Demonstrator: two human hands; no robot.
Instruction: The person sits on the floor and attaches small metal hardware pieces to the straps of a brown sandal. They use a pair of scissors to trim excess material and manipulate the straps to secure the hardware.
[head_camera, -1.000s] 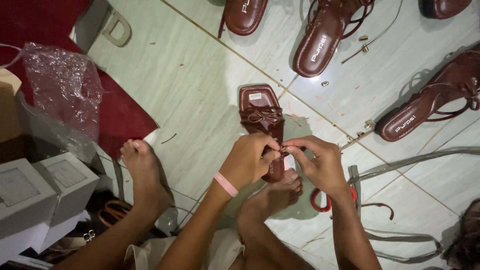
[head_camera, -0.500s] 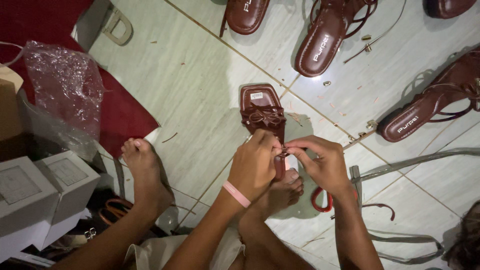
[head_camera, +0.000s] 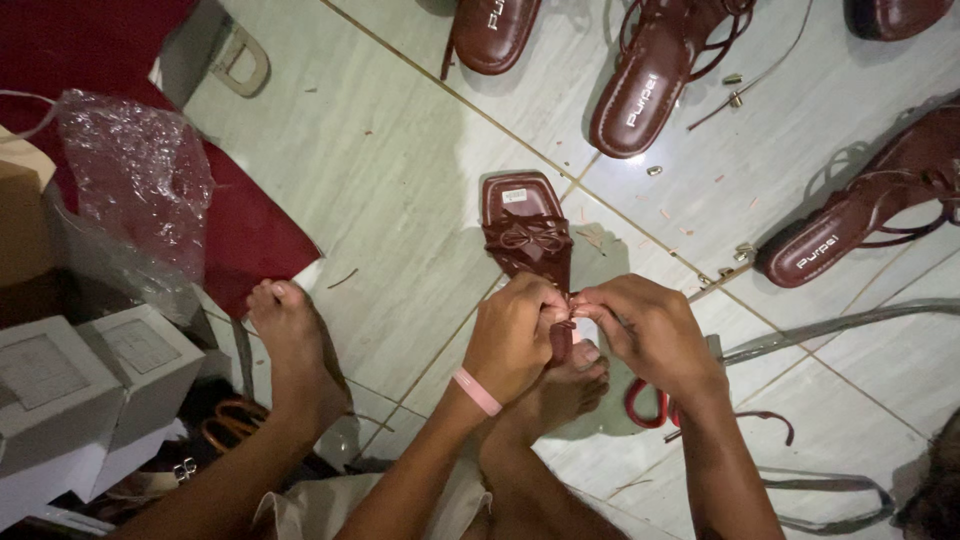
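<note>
we see the dark red sandal (head_camera: 527, 232) lying flat on the pale tiled floor (head_camera: 400, 180), toe pointing away, its heel end under both hands. our left hand (head_camera: 515, 340) and right hand (head_camera: 648, 330) meet fingertip to fingertip, pinched together on a thin strap at the sandal's back, just above a bare foot (head_camera: 560, 390).

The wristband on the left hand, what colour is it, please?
Pink wristband, clearest in the head view.
</note>
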